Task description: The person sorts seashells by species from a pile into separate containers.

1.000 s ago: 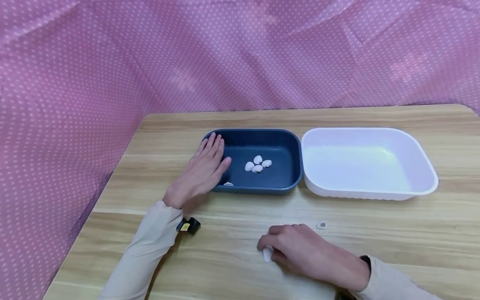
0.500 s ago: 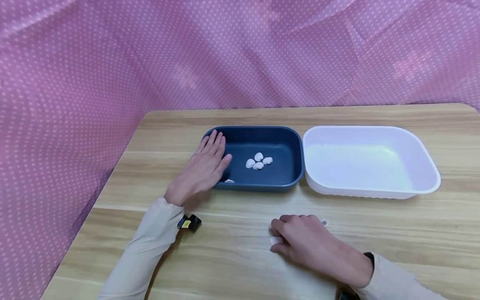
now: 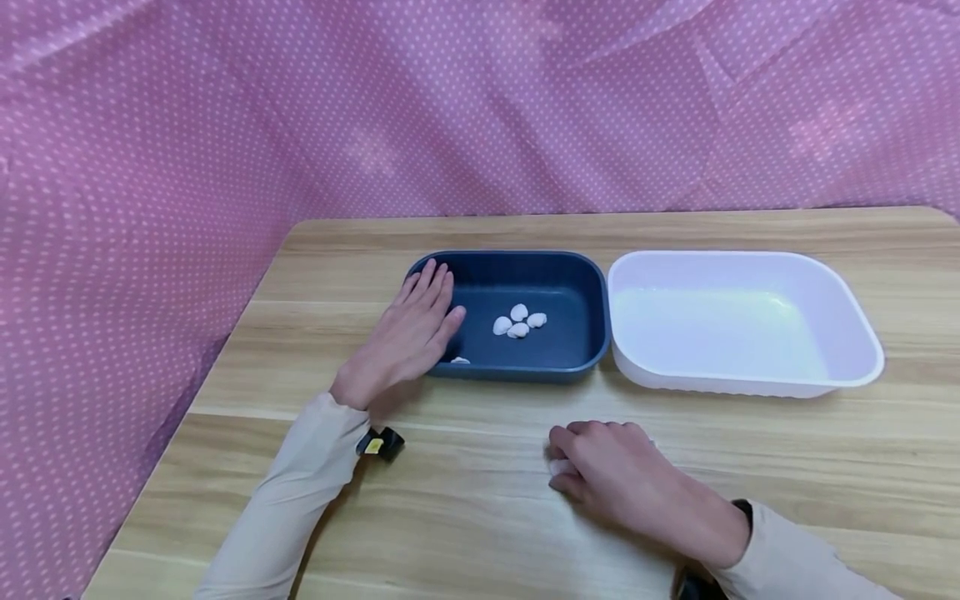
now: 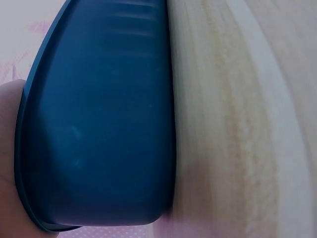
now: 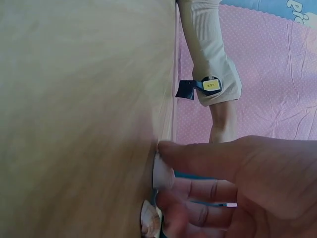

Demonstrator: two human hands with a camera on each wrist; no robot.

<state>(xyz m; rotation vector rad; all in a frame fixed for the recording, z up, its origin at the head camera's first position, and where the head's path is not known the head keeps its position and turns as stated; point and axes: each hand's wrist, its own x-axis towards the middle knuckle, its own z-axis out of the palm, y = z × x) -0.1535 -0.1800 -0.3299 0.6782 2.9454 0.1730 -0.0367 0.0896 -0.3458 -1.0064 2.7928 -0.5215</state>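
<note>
My right hand [image 3: 564, 454] rests on the wooden table [image 3: 465, 517] near its front. It pinches a small white shell [image 3: 558, 467] between thumb and curled fingers. In the right wrist view the pinched shell [image 5: 161, 177] touches the tabletop, and a second, brownish shell [image 5: 150, 224] lies just beside the fingers. My left hand [image 3: 438, 296] lies flat, fingers straight, on the left rim of a dark blue tray [image 3: 592, 283]. Three white shells [image 3: 519, 321] sit together in that tray, and another shell [image 3: 460, 360] lies by its near wall. The left wrist view shows only the blue tray's outer wall [image 4: 99, 124].
A white tray [image 3: 862, 367] with nothing visible in it stands right next to the blue one. Pink dotted cloth [image 3: 150, 167] hangs behind and to the left of the table. A small black tag [image 3: 381, 444] with a yellow label sits at my left wrist.
My right hand has slid away from the front edge and to the right with the white shell, now covering the loose shell on the table. The left hand has stayed put.
</note>
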